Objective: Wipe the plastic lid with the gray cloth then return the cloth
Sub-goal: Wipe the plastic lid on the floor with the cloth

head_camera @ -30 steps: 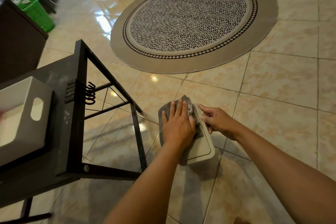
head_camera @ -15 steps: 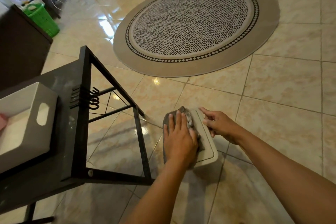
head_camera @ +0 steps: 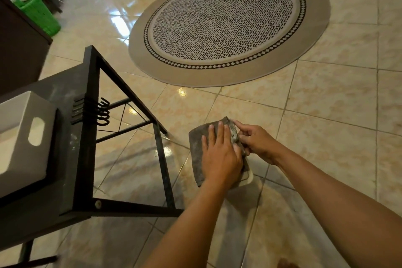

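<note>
Head view. No brand, label or writing can be read on any item.

Containers: white bin (head_camera: pixel 24 135) with an oval handle cut-out, standing on the black table (head_camera: pixel 65 93) at left; its inside shows pale, contents not discernible. Green basket (head_camera: pixel 37 13) on the floor (head_camera: pixel 326 98) at far left, beside a dark cabinet (head_camera: pixel 19 45); something pale sits at its top, too blurred to name.

Task items: cloth (head_camera: pixel 196 148), gray, spread over the lid (head_camera: pixel 248 178) on the floor just right of the table's leg. Only the lid's pale near corner shows beneath the cloth; the rest is covered.

Left hand (head_camera: pixel 219 154): laid flat on the cloth, palm down, fingers extended and close together, pressing.

Right hand (head_camera: pixel 256 141): at the cloth's right edge, fingers curled, fingertips touching the bunched gray fold there; whether it pinches the cloth or the lid's edge cannot be told.

Other: round rug (head_camera: pixel 228 24), beige border, black-and-white patterned centre, well apart beyond the hands. Black hooks (head_camera: pixel 102 113) hang on the table's frame.
</note>
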